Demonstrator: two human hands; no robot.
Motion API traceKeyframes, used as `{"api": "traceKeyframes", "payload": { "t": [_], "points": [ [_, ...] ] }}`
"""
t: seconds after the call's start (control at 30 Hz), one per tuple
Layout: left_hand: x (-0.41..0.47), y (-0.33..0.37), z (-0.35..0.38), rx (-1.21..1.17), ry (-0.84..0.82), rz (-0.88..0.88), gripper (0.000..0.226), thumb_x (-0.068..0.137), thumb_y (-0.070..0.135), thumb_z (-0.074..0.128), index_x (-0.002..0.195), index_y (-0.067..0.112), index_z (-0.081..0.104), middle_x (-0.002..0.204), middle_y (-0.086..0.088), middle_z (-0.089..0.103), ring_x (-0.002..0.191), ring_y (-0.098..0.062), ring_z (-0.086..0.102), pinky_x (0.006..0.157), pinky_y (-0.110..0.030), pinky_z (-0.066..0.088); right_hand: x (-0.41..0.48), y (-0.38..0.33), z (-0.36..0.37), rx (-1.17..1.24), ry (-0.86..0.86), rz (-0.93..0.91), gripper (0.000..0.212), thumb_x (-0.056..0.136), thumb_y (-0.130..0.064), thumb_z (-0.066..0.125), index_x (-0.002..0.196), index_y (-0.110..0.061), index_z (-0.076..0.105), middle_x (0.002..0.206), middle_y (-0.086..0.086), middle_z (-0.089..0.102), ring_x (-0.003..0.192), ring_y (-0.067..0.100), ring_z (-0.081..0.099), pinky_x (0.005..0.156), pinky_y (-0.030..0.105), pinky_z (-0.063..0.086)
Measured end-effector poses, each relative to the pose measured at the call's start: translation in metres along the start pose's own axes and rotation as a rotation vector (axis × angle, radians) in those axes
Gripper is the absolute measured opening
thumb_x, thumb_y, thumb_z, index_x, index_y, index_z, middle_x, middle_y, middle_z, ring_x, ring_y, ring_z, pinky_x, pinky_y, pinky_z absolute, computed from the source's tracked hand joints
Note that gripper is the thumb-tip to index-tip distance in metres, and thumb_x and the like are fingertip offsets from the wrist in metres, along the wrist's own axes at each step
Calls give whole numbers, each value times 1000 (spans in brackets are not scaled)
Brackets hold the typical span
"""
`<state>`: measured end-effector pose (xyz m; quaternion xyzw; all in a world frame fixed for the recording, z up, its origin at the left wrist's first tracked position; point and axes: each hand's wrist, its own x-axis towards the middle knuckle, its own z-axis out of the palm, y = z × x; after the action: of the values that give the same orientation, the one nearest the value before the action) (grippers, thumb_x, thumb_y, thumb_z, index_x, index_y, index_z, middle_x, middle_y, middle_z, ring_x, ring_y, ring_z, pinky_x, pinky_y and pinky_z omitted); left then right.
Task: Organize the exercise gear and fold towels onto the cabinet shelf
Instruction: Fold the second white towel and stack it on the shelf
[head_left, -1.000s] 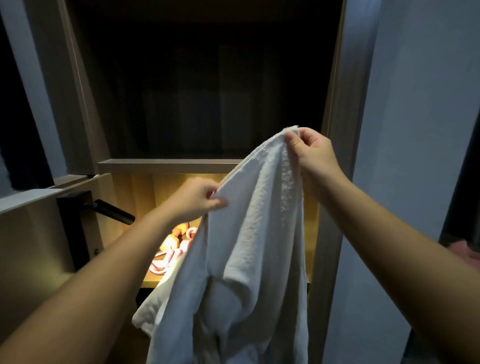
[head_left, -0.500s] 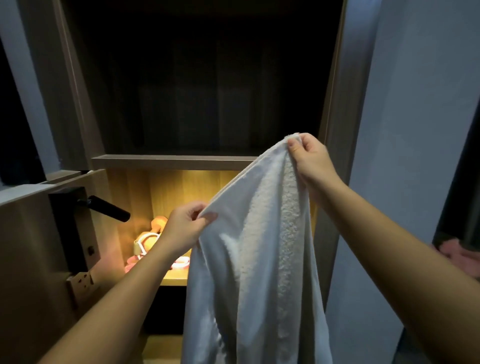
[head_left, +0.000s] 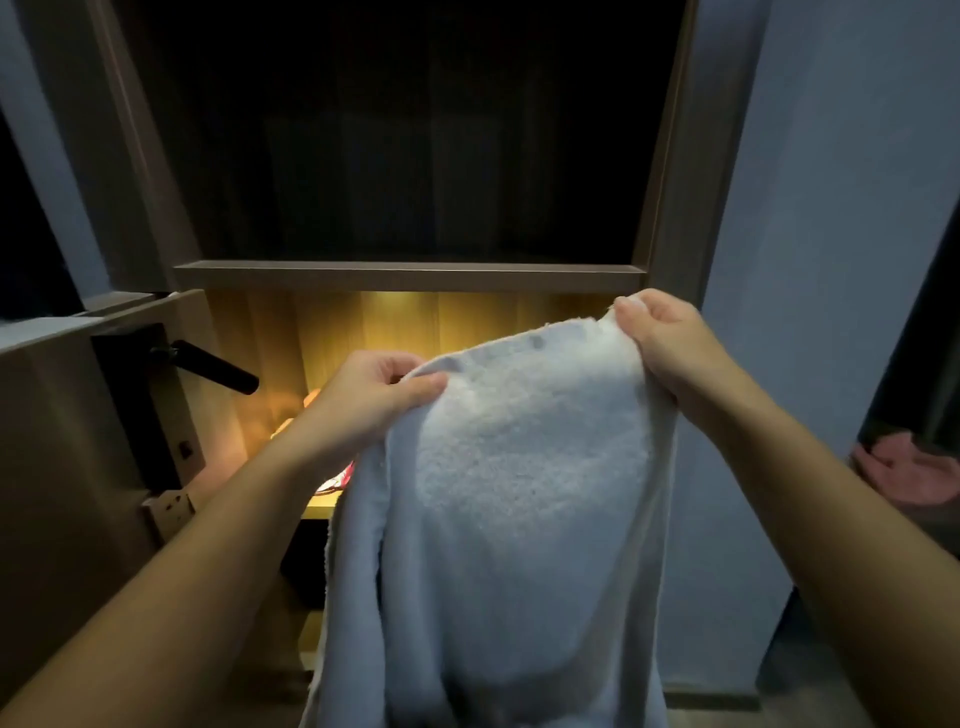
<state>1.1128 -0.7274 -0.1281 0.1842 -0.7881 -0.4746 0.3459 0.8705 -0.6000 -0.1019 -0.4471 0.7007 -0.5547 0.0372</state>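
Left hand (head_left: 371, 400) & right hand (head_left: 662, 338) each pinch a top corner of white towel (head_left: 519, 493), hanging in front of lit cabinet shelf (head_left: 410, 276).

towel (head_left: 519, 493) bottom cut off; hides shelf items (head_left: 337, 480)

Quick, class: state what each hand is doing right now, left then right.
Left hand: closed, pinching the top edge of the white towel.
Right hand: closed, pinching the towel's other top corner.
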Motion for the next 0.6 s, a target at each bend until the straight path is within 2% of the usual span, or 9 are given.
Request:
{"api": "traceKeyframes", "payload": {
  "t": [0.07,0.17,0.23,0.33,0.43,0.53,0.6],
  "points": [
    [0,-1,-6,48,13,-3,20,91,28,66,77,18,75,73,2,71,67,-12,68,55,-19,51,6,10,-5,36,102,3,28,101,-41,43,88,-23,59,91,-1,63,84,16,60,71,35,51],
    [1,-5,-10,133,-26,4,12,88,28,69,80,21,73,78,5,70,73,-13,69,59,-20,53,11,15,-5,171,209,-105,27,100,-37,48,77,-23,55,75,-9,56,69,6,51,63,27,43],
    [-1,-8,-14,145,-122,-19,7,85,26,72,79,24,73,79,6,71,74,-11,69,61,-19,52,11,8,-6,223,242,-176,26,99,-35,50,75,-25,53,69,-14,53,63,-1,48,60,20,42],
    [-9,-18,-15,230,-333,-97,11,79,37,74,80,26,75,79,8,71,74,-6,66,63,-18,50,9,-9,-8,230,242,-224,24,100,-33,50,78,-28,54,74,-13,56,60,-11,52,55,7,42],
    [-17,-36,-2,365,-447,-119,13,81,46,73,83,34,76,81,10,71,74,-7,66,63,-16,48,7,-22,-7,217,189,-261,22,102,-32,49,82,-28,55,79,-8,57,60,-13,52,54,5,42],
    [-17,-54,8,414,-426,-138,12,85,42,71,73,41,74,72,15,68,66,-3,62,54,-13,41,3,-27,-10,163,144,-293,21,102,-31,48,84,-26,56,79,-8,56,62,-13,52,55,5,41],
    [-16,-66,8,429,-323,-125,15,85,37,73,70,35,74,62,14,61,57,0,54,53,-18,37,1,-22,-14,126,151,-284,22,102,-31,48,82,-27,54,77,-9,54,61,-12,51,56,6,40]
  ]
}}
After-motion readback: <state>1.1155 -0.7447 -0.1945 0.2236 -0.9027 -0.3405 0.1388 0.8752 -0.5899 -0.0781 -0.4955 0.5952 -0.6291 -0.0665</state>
